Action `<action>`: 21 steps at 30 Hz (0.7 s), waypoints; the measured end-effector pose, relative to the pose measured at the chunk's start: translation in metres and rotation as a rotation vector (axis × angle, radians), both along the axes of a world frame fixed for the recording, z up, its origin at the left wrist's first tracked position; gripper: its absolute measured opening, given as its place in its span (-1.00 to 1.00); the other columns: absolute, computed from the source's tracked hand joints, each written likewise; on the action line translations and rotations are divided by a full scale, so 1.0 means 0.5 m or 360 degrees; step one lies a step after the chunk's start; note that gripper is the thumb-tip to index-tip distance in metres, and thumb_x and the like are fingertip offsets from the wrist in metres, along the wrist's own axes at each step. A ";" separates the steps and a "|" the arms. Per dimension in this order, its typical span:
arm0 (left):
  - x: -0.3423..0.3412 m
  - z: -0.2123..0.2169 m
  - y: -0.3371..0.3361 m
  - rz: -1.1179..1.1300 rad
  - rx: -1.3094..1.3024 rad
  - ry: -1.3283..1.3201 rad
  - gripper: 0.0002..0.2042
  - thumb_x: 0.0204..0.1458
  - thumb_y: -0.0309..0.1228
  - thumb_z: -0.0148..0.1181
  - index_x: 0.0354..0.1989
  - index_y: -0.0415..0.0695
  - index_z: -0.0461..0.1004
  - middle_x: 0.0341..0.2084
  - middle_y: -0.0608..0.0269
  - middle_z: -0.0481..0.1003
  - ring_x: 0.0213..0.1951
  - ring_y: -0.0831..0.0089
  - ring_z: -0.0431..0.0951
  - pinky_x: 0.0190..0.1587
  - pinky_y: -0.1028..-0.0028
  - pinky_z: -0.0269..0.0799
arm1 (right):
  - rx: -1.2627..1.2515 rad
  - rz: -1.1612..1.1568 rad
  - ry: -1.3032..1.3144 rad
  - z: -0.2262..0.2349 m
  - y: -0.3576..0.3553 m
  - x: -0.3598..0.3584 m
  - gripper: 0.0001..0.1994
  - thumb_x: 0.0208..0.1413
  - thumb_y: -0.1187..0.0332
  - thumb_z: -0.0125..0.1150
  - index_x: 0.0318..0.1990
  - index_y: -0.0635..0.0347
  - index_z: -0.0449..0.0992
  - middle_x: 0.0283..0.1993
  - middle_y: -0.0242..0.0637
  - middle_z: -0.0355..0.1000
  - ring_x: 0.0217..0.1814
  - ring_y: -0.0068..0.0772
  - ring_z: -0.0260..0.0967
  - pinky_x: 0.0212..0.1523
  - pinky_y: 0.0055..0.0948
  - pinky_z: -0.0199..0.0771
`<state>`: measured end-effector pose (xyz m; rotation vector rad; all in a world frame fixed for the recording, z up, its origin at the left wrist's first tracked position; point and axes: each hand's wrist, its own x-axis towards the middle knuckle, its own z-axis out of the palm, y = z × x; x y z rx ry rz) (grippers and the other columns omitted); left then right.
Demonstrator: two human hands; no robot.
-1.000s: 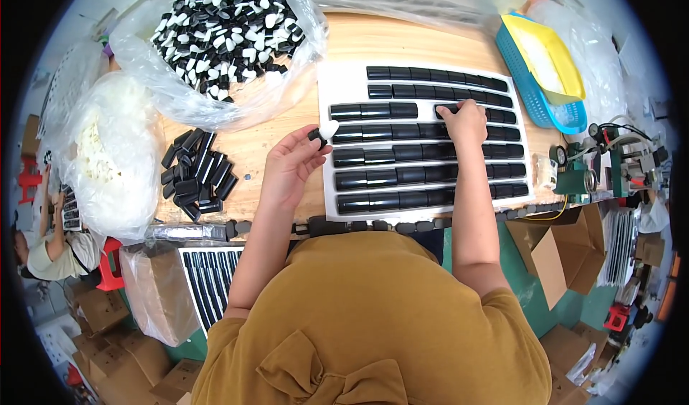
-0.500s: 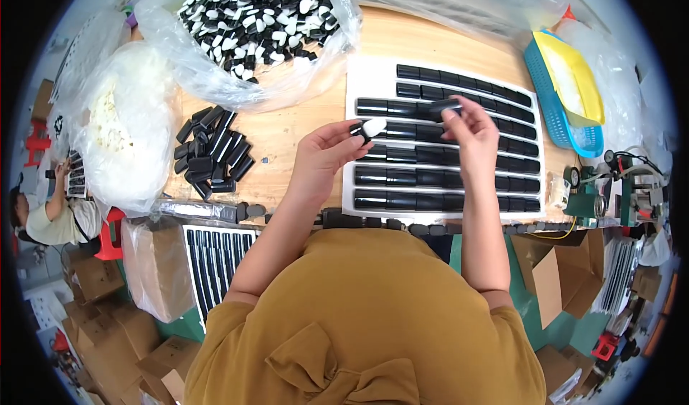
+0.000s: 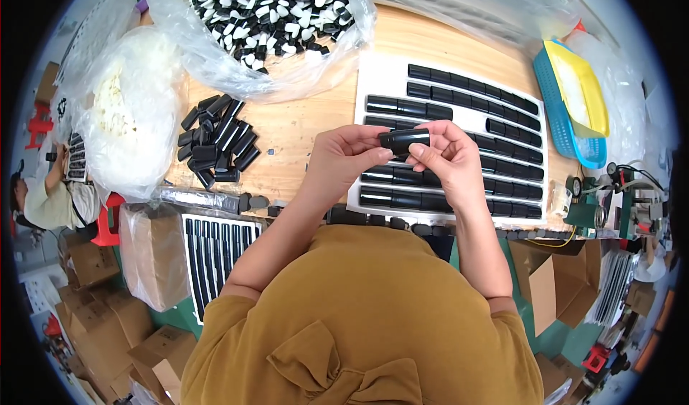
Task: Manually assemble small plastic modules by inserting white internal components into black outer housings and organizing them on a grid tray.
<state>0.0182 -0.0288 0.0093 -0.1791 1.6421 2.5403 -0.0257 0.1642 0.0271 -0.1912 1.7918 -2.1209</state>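
Note:
My right hand [image 3: 453,162] pinches a glossy black, short plastic case [image 3: 408,142], held level above the white tray. At the case's left end, my left hand [image 3: 346,159] is closed on a small black piece whose white, rounded part no longer shows. The two parts meet end to end; whether they are locked together I cannot tell. Beneath my hands lies the white tray [image 3: 384,78], filled with rows of similar black cases [image 3: 466,102]. A gap shows in one row just above my right hand.
Left of the tray is a pile of loose black cases [image 3: 219,141]. Behind it, a clear plastic bag [image 3: 316,82] holds many small black-and-white pieces. Another plastic bag [image 3: 136,118] stands farther left. A blue basket [image 3: 556,111] with a yellow tray [image 3: 585,93] sits at the right.
My hands have come together; the small black-and-white piece has met the case's left end. The right hand has lowered the case from the row, where a gap now shows.

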 end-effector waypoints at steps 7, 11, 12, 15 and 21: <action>0.005 0.002 0.002 -0.0043 -0.0140 0.0067 -0.66 -0.05 -0.66 0.28 -0.03 -0.33 0.49 -0.28 0.13 0.59 -0.24 0.52 0.59 -0.15 0.56 0.53 | -0.0017 0.0034 0.0069 -0.002 -0.001 0.010 -0.77 0.07 0.55 0.25 -0.10 0.32 0.44 -0.39 -0.33 0.50 -0.42 -0.64 0.44 -0.38 -0.69 0.47; 0.000 0.015 -0.003 -0.0119 -0.0170 0.0015 -0.66 -0.05 -0.67 0.28 -0.04 -0.33 0.50 -0.27 0.14 0.59 -0.26 0.52 0.59 -0.16 0.55 0.54 | 0.0012 0.0039 0.0029 0.012 0.004 0.011 -0.77 0.10 0.52 0.24 -0.09 0.33 0.45 -0.38 -0.33 0.50 -0.43 -0.64 0.44 -0.38 -0.68 0.47; 0.000 0.011 -0.004 -0.0154 -0.0070 0.0009 -0.66 -0.05 -0.67 0.28 -0.04 -0.33 0.50 -0.26 0.15 0.59 -0.25 0.52 0.59 -0.16 0.55 0.53 | 0.0044 0.0095 -0.0021 0.018 0.006 0.012 -0.78 0.11 0.50 0.23 -0.09 0.33 0.45 -0.39 -0.32 0.50 -0.44 -0.64 0.44 -0.38 -0.68 0.47; 0.000 0.008 -0.010 -0.0221 -0.0132 0.0052 -0.70 0.06 -0.52 0.20 -0.02 -0.32 0.48 -0.23 0.13 0.58 -0.22 0.50 0.58 -0.14 0.51 0.52 | 0.0117 0.0228 -0.0081 0.021 0.023 0.004 -0.79 0.16 0.43 0.19 -0.09 0.32 0.45 -0.39 -0.28 0.52 -0.47 -0.61 0.45 -0.43 -0.66 0.47; -0.024 -0.004 0.013 -0.0166 0.0238 -0.0202 -0.19 0.24 0.18 -0.60 0.11 -0.36 0.35 -0.13 -0.10 0.51 -0.15 0.24 0.55 -0.03 0.32 0.42 | -0.0104 0.0624 -0.0381 0.013 -0.011 0.049 -0.83 0.16 0.46 0.15 -0.13 0.30 0.42 -0.38 -0.21 0.54 -0.46 -0.54 0.47 -0.40 -0.57 0.50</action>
